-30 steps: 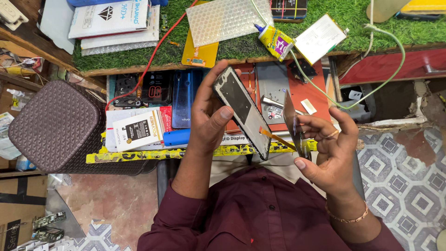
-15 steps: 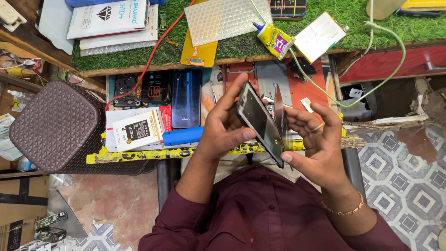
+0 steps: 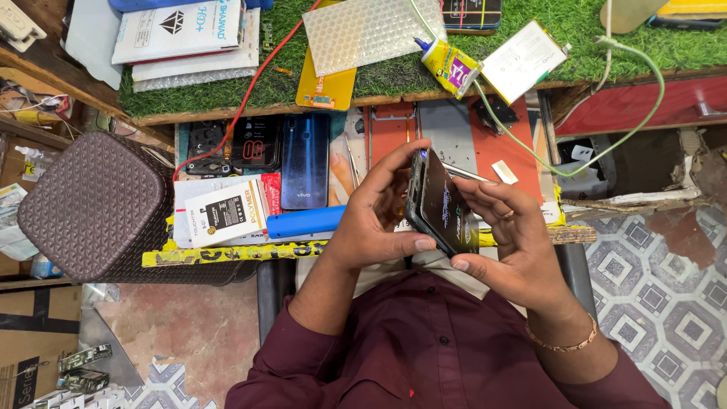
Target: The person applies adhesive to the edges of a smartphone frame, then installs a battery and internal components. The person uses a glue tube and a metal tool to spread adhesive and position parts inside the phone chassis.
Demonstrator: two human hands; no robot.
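We have the phone (image 3: 441,204) just right of the frame's middle, held up off the tabletop (image 3: 522,144) and tilted on edge toward us. Our left hand (image 3: 379,220) has its grip clamped on the phone's near and far edges, thumb along the lower side and fingers over the top. Our right hand (image 3: 507,242) is closed on it too, thumb under the lower corner and fingers curled behind the back.

We judge the phone light, thin and stiff, with a glossy dark face that will be slippery and easy to crack or smear. The rim is the safe place to hold it, as both hands do now, rather than pressing on the flat glass. Whether it is a whole phone or only a screen panel we cannot tell.

Left of it lie a blue phone (image 3: 305,159) and a blue tube (image 3: 307,222); a glue bottle (image 3: 447,64) sits above on the green mat (image 3: 591,38).
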